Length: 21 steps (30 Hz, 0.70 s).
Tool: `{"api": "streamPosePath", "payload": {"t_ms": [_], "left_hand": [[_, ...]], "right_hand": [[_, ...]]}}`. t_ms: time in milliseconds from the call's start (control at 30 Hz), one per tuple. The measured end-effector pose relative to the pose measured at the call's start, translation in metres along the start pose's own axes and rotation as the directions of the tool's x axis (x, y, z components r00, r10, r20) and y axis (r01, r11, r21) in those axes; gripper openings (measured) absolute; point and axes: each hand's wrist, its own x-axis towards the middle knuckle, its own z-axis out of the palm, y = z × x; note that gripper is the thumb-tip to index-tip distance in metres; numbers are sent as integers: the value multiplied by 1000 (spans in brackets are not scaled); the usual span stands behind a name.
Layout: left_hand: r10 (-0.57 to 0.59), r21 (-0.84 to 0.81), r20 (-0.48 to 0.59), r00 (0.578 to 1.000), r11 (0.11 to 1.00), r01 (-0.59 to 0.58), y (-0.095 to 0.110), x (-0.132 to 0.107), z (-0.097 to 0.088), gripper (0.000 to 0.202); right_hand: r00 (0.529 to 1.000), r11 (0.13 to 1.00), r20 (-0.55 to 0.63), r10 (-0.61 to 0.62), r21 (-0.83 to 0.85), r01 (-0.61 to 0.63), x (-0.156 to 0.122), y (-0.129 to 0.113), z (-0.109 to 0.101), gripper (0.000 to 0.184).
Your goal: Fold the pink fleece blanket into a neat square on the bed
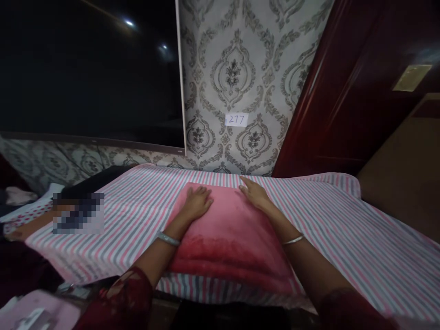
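I see both my hands lying flat with the palms down and the fingers spread, gripping nothing. The left hand [197,201] presses on the far left part of a pink pillow [230,238], and the right hand [254,195] rests on its far edge, a little to the right. Each wrist carries a thin bangle [167,239].

The pillow sits on a bed, on a sheet [343,229] striped in pink, grey and white, close to the near edge. Behind the bed, patterned wallpaper [233,73] bears a small label [236,119] reading 277. A large dark screen [89,68] fills the upper left (two light spots glint on it). Dark red wood panelling [360,91] stands on the right.
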Motion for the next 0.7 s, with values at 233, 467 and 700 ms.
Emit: {"api": "streamPosePath", "payload": {"t_ms": [233, 467, 700], "left_hand": [[-60, 11, 84, 995, 998, 60, 0, 16, 8, 69], [-103, 38, 49, 993, 994, 101, -2, 7, 33, 70], [-236, 76, -96, 967, 967, 244, -5, 10, 23, 66]], "right_hand": [[985, 953, 154, 80, -302, -30, -27, -43, 40, 54], [995, 948, 88, 47, -319, -16, -35, -31, 59, 53], [982, 948, 18, 190, -265, -178, -34, -9, 38, 50]]}}
